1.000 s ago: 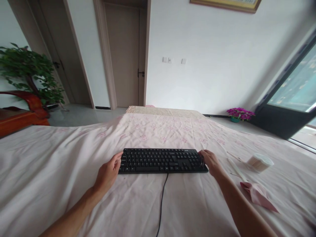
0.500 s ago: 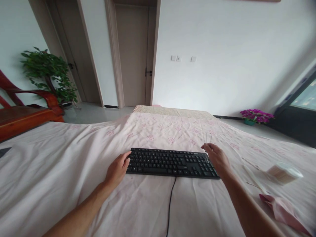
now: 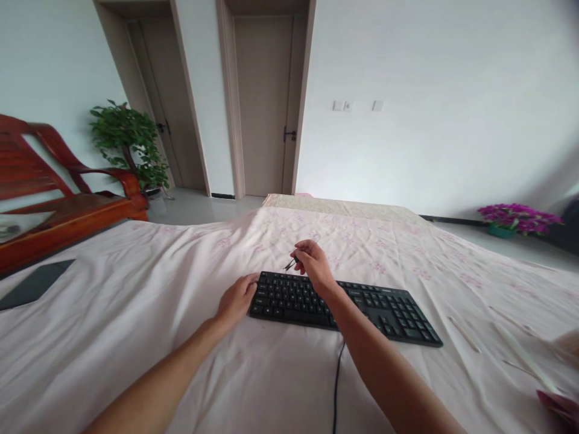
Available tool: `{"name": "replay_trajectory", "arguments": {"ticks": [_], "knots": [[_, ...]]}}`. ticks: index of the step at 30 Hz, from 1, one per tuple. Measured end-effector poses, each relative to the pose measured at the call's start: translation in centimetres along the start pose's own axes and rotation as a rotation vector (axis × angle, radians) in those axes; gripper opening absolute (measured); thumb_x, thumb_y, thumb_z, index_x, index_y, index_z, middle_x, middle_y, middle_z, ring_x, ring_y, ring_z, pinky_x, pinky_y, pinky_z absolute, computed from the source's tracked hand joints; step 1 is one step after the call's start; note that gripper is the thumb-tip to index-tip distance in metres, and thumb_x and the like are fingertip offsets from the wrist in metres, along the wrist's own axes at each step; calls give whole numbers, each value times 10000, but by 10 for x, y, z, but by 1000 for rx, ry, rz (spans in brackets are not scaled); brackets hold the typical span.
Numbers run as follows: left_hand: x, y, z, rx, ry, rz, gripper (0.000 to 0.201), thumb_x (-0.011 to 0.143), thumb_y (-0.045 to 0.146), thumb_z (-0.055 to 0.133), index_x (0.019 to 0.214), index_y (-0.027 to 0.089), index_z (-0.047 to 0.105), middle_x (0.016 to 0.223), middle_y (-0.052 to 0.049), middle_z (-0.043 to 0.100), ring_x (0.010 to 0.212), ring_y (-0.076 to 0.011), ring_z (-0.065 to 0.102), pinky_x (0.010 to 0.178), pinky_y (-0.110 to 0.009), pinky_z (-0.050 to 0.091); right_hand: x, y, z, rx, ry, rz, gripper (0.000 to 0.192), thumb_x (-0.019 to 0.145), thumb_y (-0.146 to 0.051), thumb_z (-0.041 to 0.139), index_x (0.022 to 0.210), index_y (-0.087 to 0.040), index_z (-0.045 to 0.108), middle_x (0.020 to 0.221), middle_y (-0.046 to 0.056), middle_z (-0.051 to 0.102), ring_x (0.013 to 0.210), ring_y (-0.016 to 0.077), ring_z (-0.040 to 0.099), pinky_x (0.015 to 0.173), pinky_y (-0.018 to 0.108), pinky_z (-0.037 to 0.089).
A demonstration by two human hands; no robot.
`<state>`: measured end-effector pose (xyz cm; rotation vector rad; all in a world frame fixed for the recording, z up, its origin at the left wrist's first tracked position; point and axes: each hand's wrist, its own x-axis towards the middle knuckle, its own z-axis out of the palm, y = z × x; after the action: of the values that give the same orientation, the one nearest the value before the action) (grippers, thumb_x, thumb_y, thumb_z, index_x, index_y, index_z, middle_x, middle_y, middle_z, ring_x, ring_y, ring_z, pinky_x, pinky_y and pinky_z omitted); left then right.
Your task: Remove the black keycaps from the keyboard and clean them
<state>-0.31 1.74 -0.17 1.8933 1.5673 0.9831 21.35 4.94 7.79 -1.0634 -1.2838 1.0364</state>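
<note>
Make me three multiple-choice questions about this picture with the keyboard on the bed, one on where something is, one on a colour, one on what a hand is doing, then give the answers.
1. Where does the left hand rest?
A. on the red wooden bench
B. at the left end of the flat black computer keyboard
C. on the green potted plant

2. What colour are the potted flowers by the far wall?
A. purple
B. yellow
C. white

3. What is the right hand doing?
A. lying flat on the pale pink floral bedsheet
B. gripping the black keyboard cable
C. raised over the keys, its grip pinching a small thin tool

Answers:
1 B, the fingers touch the keyboard's left edge.
2 A, the blooms are magenta-purple.
3 C, the fingertips are closed on the tool above the keyboard; what the tool is cannot be told.
</note>
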Motion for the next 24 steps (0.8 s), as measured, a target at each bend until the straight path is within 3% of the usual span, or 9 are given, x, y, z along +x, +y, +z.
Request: {"name": "replay_trajectory", "arguments": {"ticks": [4,7,11,16,19,24], "knots": [[27,-1,-6,-130,-100,-68,364,855,340,434,1131,209,633,1012,-57,709,852,-195,671,760,-303,508,13,19,33,19,-109,-7,211,807,-360,500,925,-186,520,813,21,624,537,111,601,436,218,458],[43,-3,-5,-223,-147,-62,351,818,292,453,1071,169,663,964,-73,716,770,-185,671,687,-289,506,13,28,48,-54,-145,-81,230,845,-401,483,928,-190,522,830,27,630,539,110,596,450,222,463],[47,-8,0,-287,-106,-93,371,829,292,429,1110,178,641,1018,-74,706,806,-182,672,637,-269,490,9,33,54,-167,-190,-162,209,887,-392,449,963,-213,526,816,16,635,580,120,591,508,237,469],[42,-12,2,-295,-112,-31,347,819,249,425,1061,193,666,1024,-56,702,830,-184,662,618,-257,470,6,30,55,-289,-216,-211,198,914,-346,413,1027,-226,522,828,8,649,614,124,586,598,257,467],[42,-12,0,-252,-102,10,349,823,239,434,1083,211,664,1024,-37,702,827,-175,652,685,-266,482,5,28,55,-332,-211,-238,199,919,-324,404,1043,-220,519,824,7,656,639,127,593,640,261,461],[46,-16,0,-171,-70,101,297,813,210,472,1013,243,689,1049,1,696,1000,-176,613,900,-273,437,3,27,53,-364,-230,-249,206,925,-310,384,1043,-207,519,791,3,652,638,126,590,658,263,453]]}}
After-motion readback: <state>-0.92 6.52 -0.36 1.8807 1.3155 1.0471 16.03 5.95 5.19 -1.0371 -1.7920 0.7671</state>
